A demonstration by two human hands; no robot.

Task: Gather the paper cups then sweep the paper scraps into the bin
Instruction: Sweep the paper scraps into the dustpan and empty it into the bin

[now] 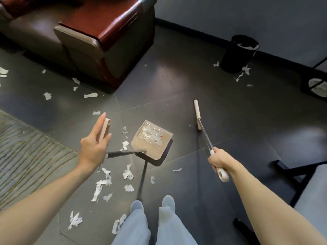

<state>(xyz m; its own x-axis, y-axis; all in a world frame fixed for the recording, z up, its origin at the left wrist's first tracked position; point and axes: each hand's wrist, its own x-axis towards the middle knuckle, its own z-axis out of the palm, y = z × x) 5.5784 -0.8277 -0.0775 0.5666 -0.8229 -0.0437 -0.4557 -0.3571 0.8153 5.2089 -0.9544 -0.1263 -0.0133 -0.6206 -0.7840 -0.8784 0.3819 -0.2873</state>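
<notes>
Your left hand [95,145] grips the dustpan [152,153], your right hand [219,160] the broom [197,112]: tilt that dustpan toward the bin [233,57] at one o'clock and scraps [152,136] may spill.

Bare forearms [44,195], pale blue trousers [134,227], shoes [169,200]

head view, looking steeply down, near the floor [185,191]

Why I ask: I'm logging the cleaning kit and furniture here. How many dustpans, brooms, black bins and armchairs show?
Dustpan: 1
Broom: 1
Black bin: 1
Armchair: 1
Total: 4
</notes>
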